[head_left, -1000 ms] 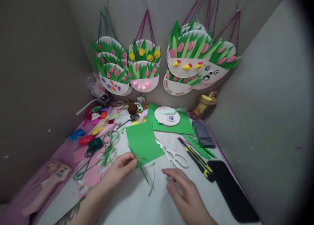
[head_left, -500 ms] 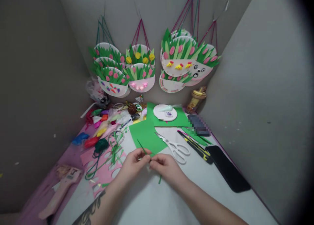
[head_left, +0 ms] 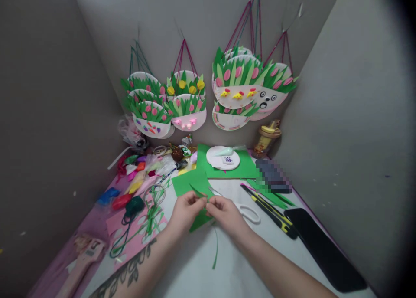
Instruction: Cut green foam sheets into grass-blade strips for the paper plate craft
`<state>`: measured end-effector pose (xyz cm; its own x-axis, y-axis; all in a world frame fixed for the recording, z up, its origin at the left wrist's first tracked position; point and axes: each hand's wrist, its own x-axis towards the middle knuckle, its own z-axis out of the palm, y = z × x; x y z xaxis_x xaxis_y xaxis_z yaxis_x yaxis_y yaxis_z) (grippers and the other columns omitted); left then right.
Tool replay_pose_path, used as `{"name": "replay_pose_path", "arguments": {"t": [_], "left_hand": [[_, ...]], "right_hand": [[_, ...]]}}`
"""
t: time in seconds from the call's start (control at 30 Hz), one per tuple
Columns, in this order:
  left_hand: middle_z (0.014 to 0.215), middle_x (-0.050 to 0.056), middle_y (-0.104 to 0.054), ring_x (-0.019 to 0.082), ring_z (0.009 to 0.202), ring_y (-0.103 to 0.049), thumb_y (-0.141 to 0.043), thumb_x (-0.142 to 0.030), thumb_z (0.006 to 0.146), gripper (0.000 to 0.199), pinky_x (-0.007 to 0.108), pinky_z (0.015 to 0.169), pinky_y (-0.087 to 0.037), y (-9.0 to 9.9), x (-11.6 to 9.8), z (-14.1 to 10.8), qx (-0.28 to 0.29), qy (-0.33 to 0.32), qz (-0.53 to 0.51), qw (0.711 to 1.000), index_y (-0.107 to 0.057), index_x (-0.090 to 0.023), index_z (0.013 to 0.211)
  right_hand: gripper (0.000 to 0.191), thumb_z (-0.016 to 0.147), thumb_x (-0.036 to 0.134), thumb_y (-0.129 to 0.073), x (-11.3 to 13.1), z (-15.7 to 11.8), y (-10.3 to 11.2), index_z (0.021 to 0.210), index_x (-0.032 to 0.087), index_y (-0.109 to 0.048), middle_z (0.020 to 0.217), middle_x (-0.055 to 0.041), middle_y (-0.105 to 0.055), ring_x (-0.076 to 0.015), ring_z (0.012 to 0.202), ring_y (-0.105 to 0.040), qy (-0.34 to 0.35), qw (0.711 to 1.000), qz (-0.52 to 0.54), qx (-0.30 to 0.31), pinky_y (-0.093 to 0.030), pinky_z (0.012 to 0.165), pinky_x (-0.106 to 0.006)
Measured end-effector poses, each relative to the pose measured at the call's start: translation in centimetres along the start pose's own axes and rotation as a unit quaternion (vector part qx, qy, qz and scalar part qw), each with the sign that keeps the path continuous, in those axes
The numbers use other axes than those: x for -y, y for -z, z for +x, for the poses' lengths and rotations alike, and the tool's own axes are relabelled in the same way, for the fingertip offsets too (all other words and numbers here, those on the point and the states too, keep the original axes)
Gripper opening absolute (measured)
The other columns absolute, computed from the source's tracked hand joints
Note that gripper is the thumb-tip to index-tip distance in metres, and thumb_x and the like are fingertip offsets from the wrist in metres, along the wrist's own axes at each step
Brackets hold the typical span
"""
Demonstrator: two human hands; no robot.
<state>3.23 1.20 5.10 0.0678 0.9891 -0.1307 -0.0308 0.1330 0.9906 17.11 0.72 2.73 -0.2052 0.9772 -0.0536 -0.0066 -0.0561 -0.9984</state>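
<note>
Both hands are close together over the middle of the white table. My left hand (head_left: pixel 188 209) pinches a thin green paper leaf (head_left: pixel 196 190), whose tip points up and left. Beside it my right hand (head_left: pixel 224 211) is closed, its fingertips nearly touching the left ones; what they hold is too small to make out. A narrow green strip (head_left: pixel 215 250) curves down below the hands. Behind them is a green sheet (head_left: pixel 188 183). White scissors (head_left: pixel 249 213) lie partly hidden behind my right hand.
Yellow-black cutters (head_left: pixel 269 211) and a black phone-like slab (head_left: pixel 325 250) lie right. A paper plate (head_left: pixel 222 158) rests at the back. Clay packets, green scraps (head_left: pixel 154 217) and a pink glue gun (head_left: pixel 81 263) are left. Decorated plate baskets (head_left: pixel 188 116) hang on the wall.
The view has tilted up slightly. Both hands have shifted a little up and right and now cover more of the scissors. The green strip hangs longer below them.
</note>
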Motion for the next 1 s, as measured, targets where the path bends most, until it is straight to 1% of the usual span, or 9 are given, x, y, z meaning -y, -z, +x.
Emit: {"name": "replay_pose_path", "arguments": {"t": [0.07,0.17,0.4,0.53,0.63,0.73,0.8,0.9,1.0], "left_hand": [[0.047,-0.006,-0.046,0.008,0.047,-0.038,-0.073,-0.039,0.062,0.030,0.021,0.047,-0.027,-0.5,0.0,1.0,-0.010,-0.005,0.007,1.000,-0.056,-0.015,0.056],[0.043,-0.006,-0.041,0.007,0.045,-0.034,-0.069,-0.045,0.067,0.039,0.022,0.047,-0.025,-0.1,0.0,2.0,-0.004,0.004,0.006,1.000,-0.047,-0.017,0.050],[0.045,-0.007,-0.040,0.006,0.046,-0.033,-0.071,-0.042,0.066,0.036,0.020,0.046,-0.023,2.4,-0.8,3.7,-0.007,-0.005,-0.033,0.999,-0.050,-0.015,0.053],[0.054,-0.004,-0.050,0.005,0.046,-0.036,-0.076,-0.042,0.057,0.033,0.019,0.044,-0.023,3.6,-1.3,4.9,-0.079,0.019,-0.080,0.993,-0.060,-0.013,0.065],[0.065,-0.002,-0.055,0.006,0.052,-0.042,-0.076,-0.044,0.057,0.036,0.018,0.045,-0.027,3.7,-1.7,4.9,-0.128,-0.005,-0.106,0.986,-0.061,-0.014,0.072],[0.070,-0.004,-0.053,0.006,0.051,-0.040,-0.075,-0.042,0.060,0.041,0.018,0.046,-0.029,2.5,-1.3,3.8,-0.042,-0.010,-0.070,0.997,-0.058,-0.018,0.089],[0.062,-0.006,-0.049,0.005,0.050,-0.037,-0.076,-0.040,0.060,0.036,0.018,0.045,-0.026,1.4,-0.7,2.9,0.016,0.001,-0.015,1.000,-0.054,-0.017,0.077],[0.050,-0.009,-0.034,0.005,0.048,-0.028,-0.070,-0.044,0.066,0.037,0.020,0.045,-0.021,0.3,0.2,2.1,0.040,0.009,0.055,0.998,-0.045,-0.017,0.059],[0.048,-0.009,-0.029,0.005,0.047,-0.025,-0.067,-0.043,0.067,0.038,0.020,0.045,-0.017,0.0,0.6,1.8,0.042,0.011,0.073,0.996,-0.043,-0.017,0.055]], "right_hand": [[0.025,0.074,0.038,-0.060,-0.3,0.4,0.4,0.062,0.018,-0.050,0.056,0.0035,-0.050,-0.0106,0.055,-0.042,0.006,1.000,-0.015,-0.020,-0.031,0.054,-0.024],[0.022,0.074,0.035,-0.059,-0.3,0.5,0.9,0.063,0.018,-0.051,0.057,0.0041,-0.047,-0.0104,0.056,-0.040,0.013,0.999,-0.028,-0.026,-0.031,0.055,-0.024],[0.022,0.074,0.033,-0.059,0.6,0.3,1.2,0.061,0.018,-0.048,0.056,0.0051,-0.041,-0.0093,0.054,-0.035,-0.003,0.999,-0.040,-0.012,-0.028,0.053,-0.023],[0.024,0.071,0.034,-0.060,0.4,0.6,1.5,0.060,0.018,-0.047,0.055,0.0052,-0.040,-0.0086,0.052,-0.033,-0.030,0.999,-0.029,-0.009,-0.026,0.051,-0.023],[0.024,0.072,0.036,-0.059,-0.1,0.8,1.7,0.061,0.019,-0.046,0.054,0.0057,-0.040,-0.0081,0.050,-0.031,-0.056,0.998,-0.008,-0.029,-0.024,0.049,-0.023],[0.023,0.074,0.035,-0.058,-0.4,0.9,1.8,0.063,0.019,-0.046,0.056,0.0058,-0.039,-0.0086,0.053,-0.032,-0.044,0.999,0.002,-0.030,-0.025,0.051,-0.023],[0.023,0.075,0.034,-0.058,-0.4,0.8,1.7,0.064,0.019,-0.045,0.057,0.0059,-0.038,-0.0090,0.055,-0.033,-0.021,1.000,-0.006,-0.019,-0.027,0.053,-0.023],[0.021,0.076,0.033,-0.057,-0.3,0.6,1.4,0.066,0.019,-0.045,0.061,0.0059,-0.037,-0.0090,0.056,-0.033,-0.004,1.000,-0.027,-0.008,-0.028,0.054,-0.023],[0.018,0.076,0.033,-0.056,0.0,0.4,1.1,0.069,0.019,-0.046,0.063,0.0057,-0.039,-0.0090,0.056,-0.035,0.007,0.999,-0.039,-0.012,-0.029,0.054,-0.023]]}}
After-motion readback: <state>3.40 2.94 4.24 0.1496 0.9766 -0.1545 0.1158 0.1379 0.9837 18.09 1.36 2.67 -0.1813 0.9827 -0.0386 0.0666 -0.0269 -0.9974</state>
